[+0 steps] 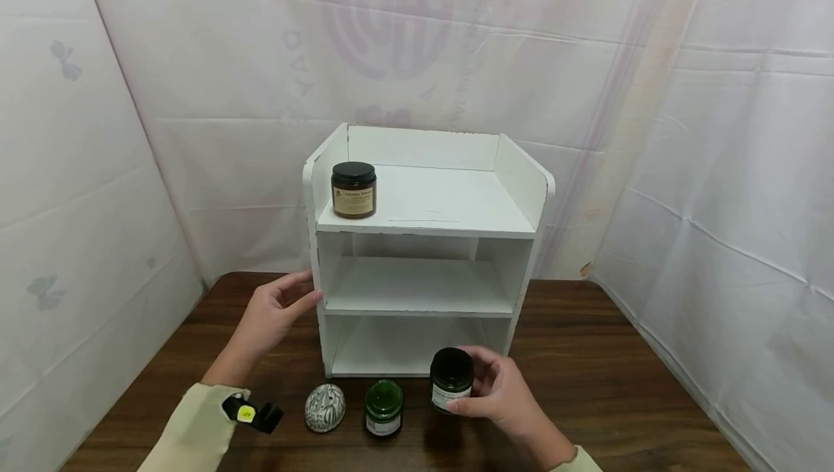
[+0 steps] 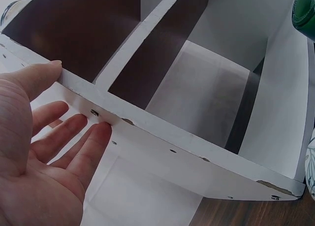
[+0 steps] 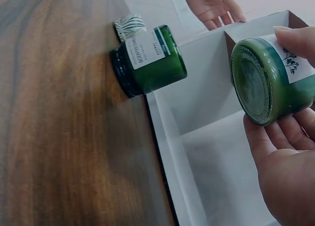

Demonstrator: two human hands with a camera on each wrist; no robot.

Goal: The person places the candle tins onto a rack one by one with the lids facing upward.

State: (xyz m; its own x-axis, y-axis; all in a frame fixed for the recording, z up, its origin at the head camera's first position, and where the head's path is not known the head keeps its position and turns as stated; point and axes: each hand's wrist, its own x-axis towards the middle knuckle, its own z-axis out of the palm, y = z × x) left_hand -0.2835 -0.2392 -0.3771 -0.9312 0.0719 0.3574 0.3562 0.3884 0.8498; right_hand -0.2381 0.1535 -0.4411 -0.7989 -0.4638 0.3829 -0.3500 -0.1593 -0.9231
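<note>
1. A black-lidded green glass jar [image 1: 451,379] is gripped by the right hand [image 1: 504,396], lifted before the lowest shelf of the white shelf unit [image 1: 426,204].
2. The unit's left side panel is touched by the left hand [image 1: 270,316], fingers straight.

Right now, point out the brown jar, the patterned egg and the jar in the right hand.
brown jar [image 1: 354,199], head view, on its label.
patterned egg [image 1: 325,407], head view, on its middle.
held green jar [image 1: 449,379], head view, on its side.

pale yellow-beige long sleeves [image 1: 189,425] on both arms, a black wrist-worn camera mount [image 1: 253,413] with a yellow sticker
</note>
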